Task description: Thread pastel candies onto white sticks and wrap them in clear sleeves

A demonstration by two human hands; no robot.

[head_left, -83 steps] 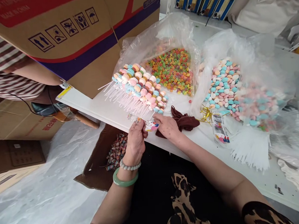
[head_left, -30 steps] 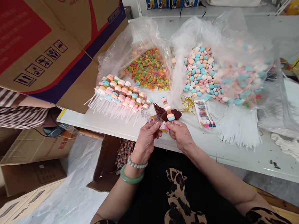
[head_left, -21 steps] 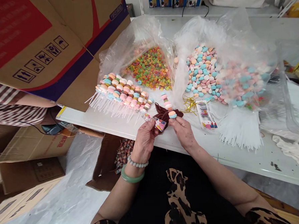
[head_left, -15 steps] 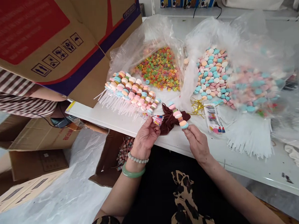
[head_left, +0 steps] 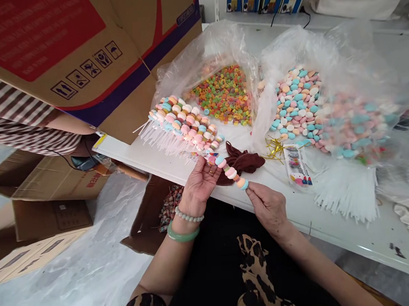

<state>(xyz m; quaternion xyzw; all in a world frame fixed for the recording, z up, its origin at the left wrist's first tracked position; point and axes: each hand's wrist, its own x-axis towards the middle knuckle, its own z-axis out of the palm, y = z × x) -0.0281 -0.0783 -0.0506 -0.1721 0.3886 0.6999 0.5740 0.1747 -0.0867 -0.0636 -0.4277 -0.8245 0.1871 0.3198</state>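
My right hand (head_left: 267,207) pinches the lower end of a stick strung with pastel candies (head_left: 230,172). The stick's upper end lies at the fingers of my left hand (head_left: 202,183), which hold a small printed clear wrapper (head_left: 211,158). Just behind the stick is a dark brown cloth (head_left: 248,160). Rows of finished candy sticks (head_left: 185,122) with white ends lie at the left. Gold ties (head_left: 274,148) and a printed packet (head_left: 297,166) are to the right of the cloth.
Behind are open plastic bags of small rings (head_left: 224,97) and pastel candies (head_left: 298,102). White sticks (head_left: 350,188) lie at the right. A large carton (head_left: 118,84) stands at the left, beside a person's striped sleeve (head_left: 13,106). An open box (head_left: 143,224) sits below the table edge.
My right hand has moved left with the candy stick, bringing its upper end to the wrapper in my left hand. The whole view has shifted slightly.
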